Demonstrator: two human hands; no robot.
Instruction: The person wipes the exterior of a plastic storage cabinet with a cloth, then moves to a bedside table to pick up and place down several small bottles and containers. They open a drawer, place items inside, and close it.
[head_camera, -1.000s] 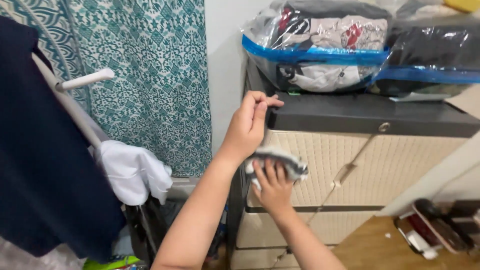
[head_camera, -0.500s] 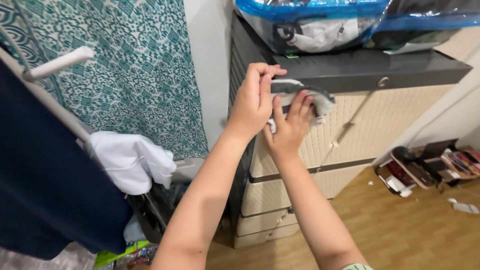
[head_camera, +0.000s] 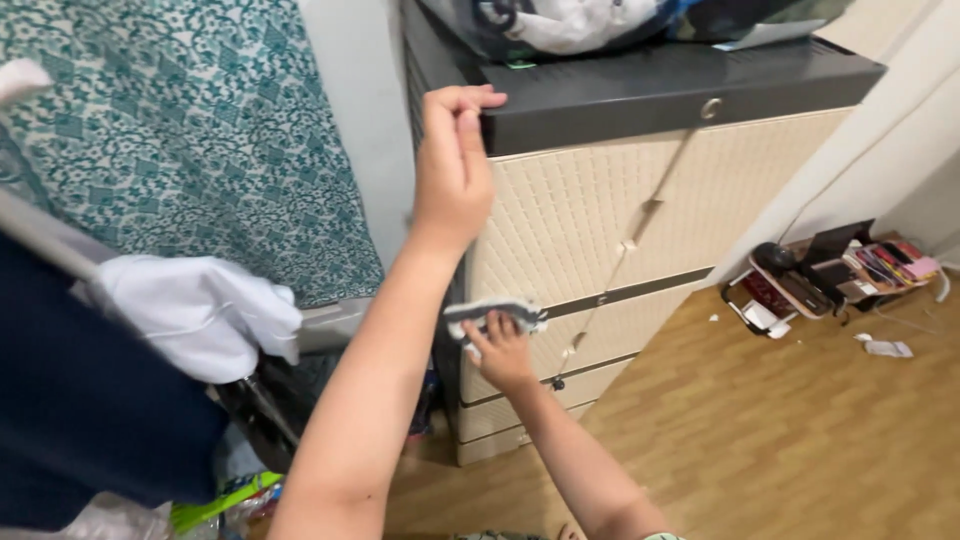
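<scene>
Nearest the camera, two bare forearms rise from the bottom edge toward a cream drawer cabinet. At the near left hangs a dark navy garment, with a white garment draped just beside it and a strip of bright green plastic low at the bottom edge.

The right hand is low against the cabinet front, close to its left edge. Its fingers are spread flat and press a small grey and white cloth against the cream quilted panel, just beside the dark band that divides the panels. The grip is a flat press of the fingers rather than a closed fist; the cloth is pinned between fingers and panel.

The left hand is higher, at the near left corner of the cabinet's dark grey top drawer. Its fingers are curled, with the fingertips hooked over the drawer's corner edge; the thumb lies alongside. The grip is closed on the drawer corner and carries nothing else.

A round silver lock sits on the drawer front, toward the right. On top of the cabinet lie clear plastic bags of folded clothing, cut off by the upper frame.

Far left, a teal patterned curtain hangs behind the garments. Far right, on the wooden floor, a low tray of small items stands against the wall, with scraps of paper near it.
</scene>
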